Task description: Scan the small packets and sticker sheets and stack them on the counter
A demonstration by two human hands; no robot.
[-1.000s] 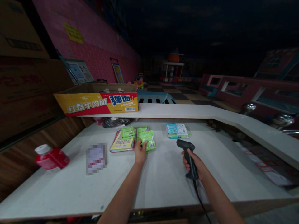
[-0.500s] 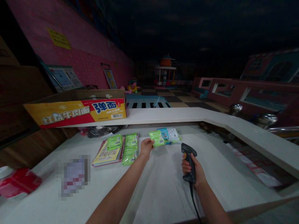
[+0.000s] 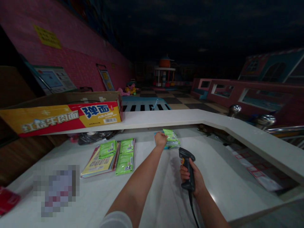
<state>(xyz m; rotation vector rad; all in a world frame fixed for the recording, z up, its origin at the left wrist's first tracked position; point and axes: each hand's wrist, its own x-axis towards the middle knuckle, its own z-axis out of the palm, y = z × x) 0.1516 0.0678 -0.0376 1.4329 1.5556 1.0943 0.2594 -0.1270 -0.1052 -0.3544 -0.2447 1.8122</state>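
The left hand (image 3: 161, 140) is over the far middle of a smooth white desk (image 3: 220, 164), its grip pinching the left side of a flat green plastic packet (image 3: 170, 135). That packet is at the top of a low pile of blue and green plastic packets (image 3: 174, 145); whether it touches them is unclear. The right hand (image 3: 196, 180) has its grip clenched around a dark grey, pistol-shaped scanner (image 3: 187, 154) with a black cable (image 3: 193, 210) below. Well to the left, a glossy green packet (image 3: 107, 149) lies on a yellow-topped paper stack (image 3: 97, 165).

Play area, toys (image 3: 131, 90) beyond the counter (image 3: 228, 177)
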